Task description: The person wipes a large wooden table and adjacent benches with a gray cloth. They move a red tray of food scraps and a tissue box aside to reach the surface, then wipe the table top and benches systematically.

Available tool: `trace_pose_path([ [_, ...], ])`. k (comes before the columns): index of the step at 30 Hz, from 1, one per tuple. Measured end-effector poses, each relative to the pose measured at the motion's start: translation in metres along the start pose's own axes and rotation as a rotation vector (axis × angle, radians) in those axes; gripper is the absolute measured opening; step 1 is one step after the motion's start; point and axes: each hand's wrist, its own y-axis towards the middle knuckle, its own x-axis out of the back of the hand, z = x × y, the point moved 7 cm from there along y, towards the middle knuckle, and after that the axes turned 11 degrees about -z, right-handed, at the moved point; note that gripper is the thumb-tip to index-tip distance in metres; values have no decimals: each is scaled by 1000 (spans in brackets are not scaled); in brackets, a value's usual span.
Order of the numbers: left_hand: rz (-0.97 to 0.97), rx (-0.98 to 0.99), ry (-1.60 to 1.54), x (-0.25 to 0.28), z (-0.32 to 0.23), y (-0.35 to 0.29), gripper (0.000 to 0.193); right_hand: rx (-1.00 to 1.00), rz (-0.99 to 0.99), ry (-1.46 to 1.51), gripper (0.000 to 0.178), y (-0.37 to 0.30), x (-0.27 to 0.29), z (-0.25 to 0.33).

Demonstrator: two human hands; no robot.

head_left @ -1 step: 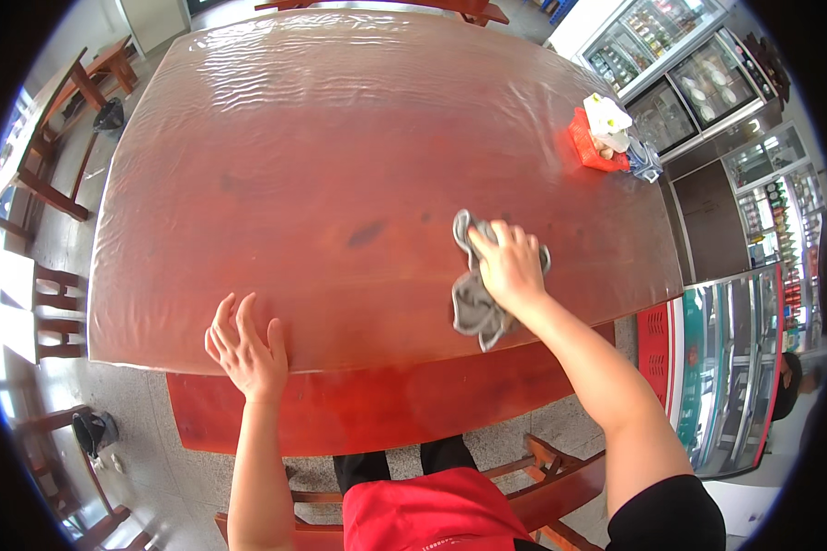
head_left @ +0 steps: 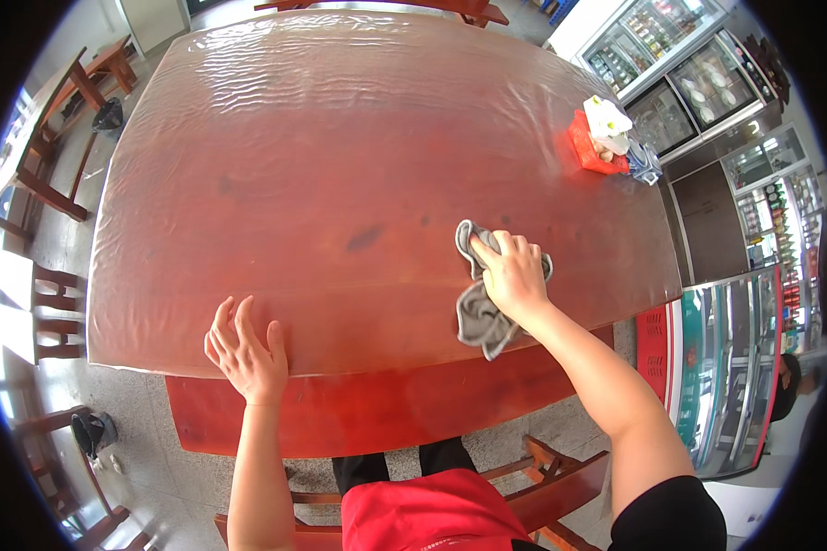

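A large reddish-brown table [head_left: 294,184] with a wrinkled clear plastic cover spreads out before me. On its near right part, my right hand [head_left: 516,279] presses down on a grey cloth [head_left: 484,319]. The cloth is bunched under my palm and fingers, with folds sticking out on both sides. Part of it is hidden by the hand. At the near left edge my left hand [head_left: 246,356] rests on the table, fingers spread, with nothing in it. A few dark marks show on the tabletop beyond the cloth.
A red basket [head_left: 594,147] with white tissue and a blue-and-white packet [head_left: 642,163] stand at the far right corner. A red bench [head_left: 386,404] runs along the near edge. Glass display cases [head_left: 730,367] line the right; a small bin [head_left: 108,115] hangs at left.
My right hand and the cloth have shifted slightly toward me and to the right. My left hand stays at the same spot on the edge.
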Motion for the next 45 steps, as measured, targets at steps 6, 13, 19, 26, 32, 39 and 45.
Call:
trace_pose_path([
  [6, 23, -21, 0, -9, -16, 9, 42, -93, -127, -16, 30, 60, -5, -11],
  [13, -3, 4, 26, -2, 4, 7, 38, 268, -102, 274, 41, -17, 38, 7],
  [19, -132, -33, -111, 5, -8, 7, 29, -583, -404, -168, 30, -15, -24, -163],
  [26, -249, -50, -437, 14, -3, -2, 40, 85, -392, 424, 22, 139, -8, 181],
  [32, -386, 358, -667, 42, 55, -53, 37, 607, -181, 777, 37, 42, 21, 363],
  [39, 197, 434, -314, 52, 48, -211, 35, 776, -287, 363, 32, -56, 24, 258],
  [45, 442, 433, -214, 40, 25, -274, 32, 593, -194, 407, 39, -85, 38, 108],
])
